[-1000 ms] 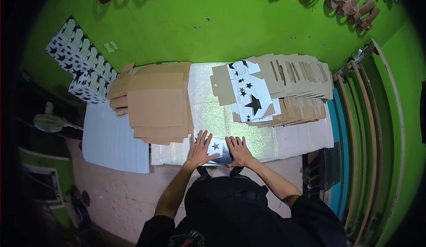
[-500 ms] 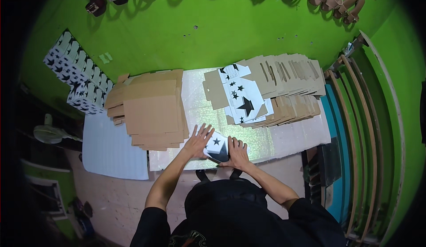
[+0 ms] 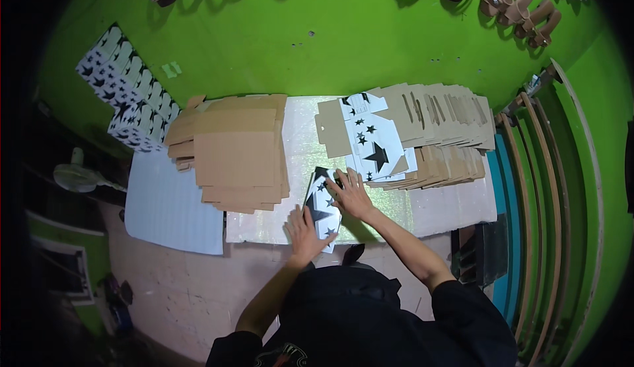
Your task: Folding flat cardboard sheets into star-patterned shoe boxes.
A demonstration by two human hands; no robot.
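A white shoe box [image 3: 323,210] printed with black stars lies at the table's front edge, its long side pointing away from me. My left hand [image 3: 305,236] grips the near left side, its fingers along the edge and its thumb across the near end. On the far right part, my right hand [image 3: 353,197] rests with fingers spread, touching the box. Whether the box's flaps are tucked in is too small to tell.
Flat brown cardboard sheets [image 3: 234,146] are stacked on the left. To the right, a star-printed blank [image 3: 371,139] lies on fanned cardboard blanks [image 3: 456,113]. Star-printed boxes [image 3: 125,90] are piled at far left. Sandals [image 3: 522,7] hang on the green wall; wooden rails [image 3: 538,208] stand right.
The box has been turned, so its long side now points away from me. My left hand has moved nearer and right, while my right hand has moved farther away along the box.
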